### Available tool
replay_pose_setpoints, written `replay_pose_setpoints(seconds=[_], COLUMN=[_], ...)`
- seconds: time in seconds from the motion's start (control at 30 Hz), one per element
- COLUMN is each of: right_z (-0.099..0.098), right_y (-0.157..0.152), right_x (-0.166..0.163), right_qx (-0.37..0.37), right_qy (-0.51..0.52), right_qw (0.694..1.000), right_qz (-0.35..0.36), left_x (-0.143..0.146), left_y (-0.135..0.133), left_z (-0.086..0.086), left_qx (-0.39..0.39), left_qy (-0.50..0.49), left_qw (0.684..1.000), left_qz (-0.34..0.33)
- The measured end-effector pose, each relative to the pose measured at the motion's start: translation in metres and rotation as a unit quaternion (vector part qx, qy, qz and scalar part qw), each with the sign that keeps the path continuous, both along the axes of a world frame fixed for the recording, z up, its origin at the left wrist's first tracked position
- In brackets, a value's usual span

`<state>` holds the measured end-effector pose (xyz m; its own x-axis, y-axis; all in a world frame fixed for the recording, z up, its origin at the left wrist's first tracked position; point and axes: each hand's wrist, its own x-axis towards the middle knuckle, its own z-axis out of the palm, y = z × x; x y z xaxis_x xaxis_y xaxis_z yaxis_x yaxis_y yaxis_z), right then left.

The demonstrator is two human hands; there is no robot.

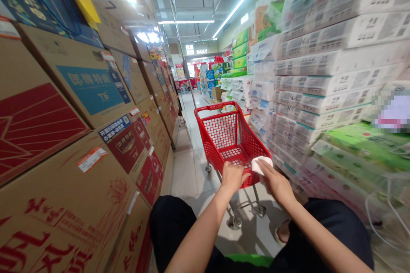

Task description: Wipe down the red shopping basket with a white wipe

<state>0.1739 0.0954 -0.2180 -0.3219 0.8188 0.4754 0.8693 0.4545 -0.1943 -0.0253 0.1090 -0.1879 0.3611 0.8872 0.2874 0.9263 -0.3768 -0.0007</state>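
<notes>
Two hands are working at the near end of a red plastic shopping cart (238,155), which is standing right between your knees. Your left hand (235,175) is clasping the near rim, fingers curling over it, and I'd guess that's for steadying, since the whole thing is resting on swivel casters (235,222) and could easily roll. Your right hand (272,179) is grasping a white cloth (260,164) (could be paper, can't tell) and pinning it against the right near corner, probably spread under the fingers so it's hugging the rim. The handle bar (218,106) is sitting at the far end, so the rim is facing you. Langpai Tequ T6 cartons (96,87) are towering on your left, and plastic-wrapped white packs (307,66) are stacking up on your right, likely piled that way for saving floor space.
</notes>
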Motion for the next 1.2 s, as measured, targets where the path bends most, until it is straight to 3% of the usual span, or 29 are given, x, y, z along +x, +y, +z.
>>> replay_pose_setpoints(seconds=[0.17, 0.37, 0.43, 0.53, 0.67, 0.87, 0.97, 1.07, 1.2], right_z=[0.001, 0.020, 0.019, 0.012, 0.005, 0.011, 0.014, 0.011, 0.004], right_y=[-0.013, 0.015, 0.019, 0.008, -0.012, -0.001, 0.010, 0.011, -0.001], right_x=[-0.023, 0.032, 0.036, 0.014, -0.015, 0.014, 0.022, 0.005, -0.032], right_qx=[-0.028, -0.038, -0.038, -0.033, -0.023, -0.037, -0.045, -0.054, -0.056], right_qy=[-0.017, -0.057, -0.056, -0.063, -0.062, -0.072, -0.069, -0.065, -0.068], right_qw=[0.998, 0.998, 0.997, 0.996, 0.998, 0.997, 0.996, 0.995, 0.996], right_qz=[0.047, -0.014, -0.044, -0.053, -0.006, 0.002, -0.029, -0.055, -0.025], left_x=[0.003, -0.004, -0.002, 0.004, 0.003, -0.033, -0.043, -0.039, -0.026], left_y=[0.000, -0.001, -0.001, -0.002, -0.003, 0.003, 0.010, 0.017, 0.023], left_z=[0.003, 0.000, -0.002, -0.003, -0.001, 0.002, -0.002, -0.009, -0.013], left_qx=[-0.022, 0.002, 0.006, 0.009, 0.002, 0.047, 0.090, 0.115, 0.118], left_qy=[0.024, 0.010, 0.009, 0.012, 0.018, 0.004, 0.003, 0.011, 0.027], left_qw=[0.999, 1.000, 1.000, 1.000, 1.000, 0.992, 0.987, 0.988, 0.990], left_qz=[0.008, -0.004, 0.007, 0.019, 0.015, -0.118, -0.135, -0.105, -0.079])
